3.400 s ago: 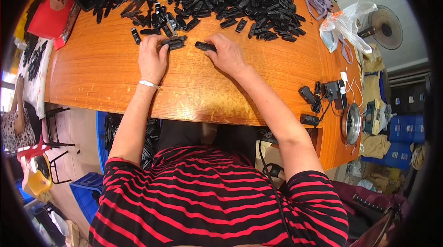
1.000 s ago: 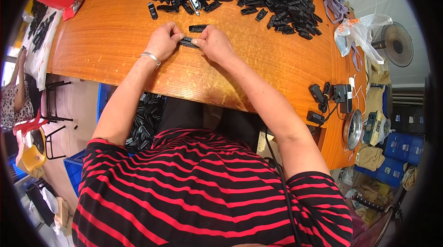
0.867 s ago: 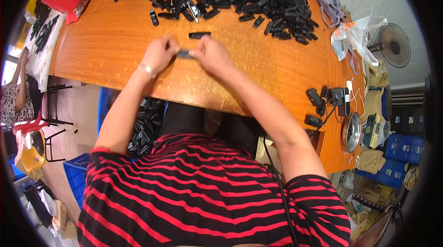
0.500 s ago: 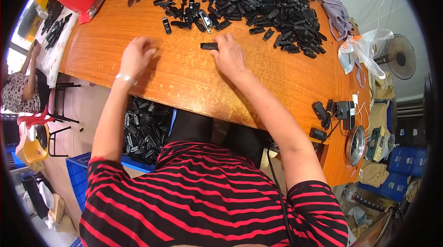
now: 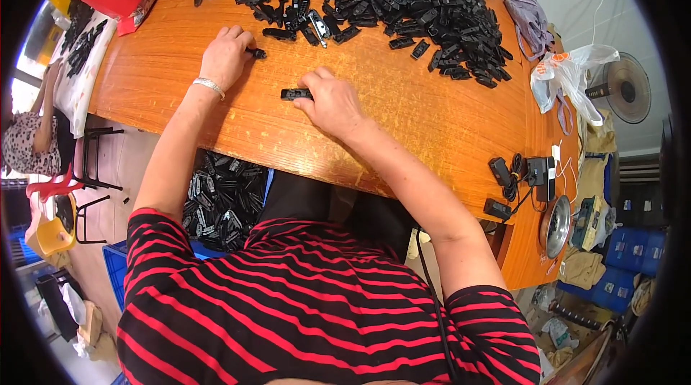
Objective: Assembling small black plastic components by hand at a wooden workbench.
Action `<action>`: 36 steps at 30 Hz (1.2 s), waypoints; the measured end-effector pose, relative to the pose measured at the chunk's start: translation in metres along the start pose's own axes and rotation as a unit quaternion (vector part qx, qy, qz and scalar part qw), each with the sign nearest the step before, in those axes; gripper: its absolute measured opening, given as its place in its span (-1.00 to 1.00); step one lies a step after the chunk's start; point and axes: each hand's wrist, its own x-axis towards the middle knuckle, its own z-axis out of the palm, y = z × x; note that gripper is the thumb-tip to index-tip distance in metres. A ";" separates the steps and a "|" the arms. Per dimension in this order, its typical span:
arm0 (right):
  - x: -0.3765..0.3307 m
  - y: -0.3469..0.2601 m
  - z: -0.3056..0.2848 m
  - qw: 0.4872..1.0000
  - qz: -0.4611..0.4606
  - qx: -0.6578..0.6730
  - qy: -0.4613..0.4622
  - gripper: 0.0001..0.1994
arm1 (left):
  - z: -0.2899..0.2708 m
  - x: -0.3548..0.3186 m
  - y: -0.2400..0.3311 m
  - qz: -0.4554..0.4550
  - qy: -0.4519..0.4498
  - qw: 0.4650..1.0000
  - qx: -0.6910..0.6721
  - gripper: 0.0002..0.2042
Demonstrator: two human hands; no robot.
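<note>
Left hand (image 5: 229,57) and right hand (image 5: 324,99), apart at a wooden desk (image 5: 439,126)
The right pinches an oblong black part (image 5: 291,94); the left grips a partly hidden black piece (image 5: 258,53), nearer the heap of black parts (image 5: 425,11).

Bright, even light on the glossy orange-brown wooden table (image 5: 403,122); pale sheen toward its near edge; soft shadows beside the bare forearms (image 5: 186,129) over it; washed-out white window (image 5: 30,61) left of it; outer edges bowed around it.
</note>
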 end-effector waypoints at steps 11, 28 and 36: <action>0.005 -0.002 -0.002 0.955 -0.001 0.270 0.124 -0.77 | -0.007 -0.033 0.070 -0.212 -0.111 0.637 -0.733 -0.90; 0.013 0.012 -0.010 0.925 0.234 0.294 -0.060 -0.76 | 0.011 -0.032 0.070 -0.250 -0.082 0.781 -0.566 -0.89; 0.016 0.010 -0.005 0.945 0.223 0.225 -0.086 -0.74 | 0.014 -0.036 0.070 -0.277 -0.087 0.788 -0.542 -0.89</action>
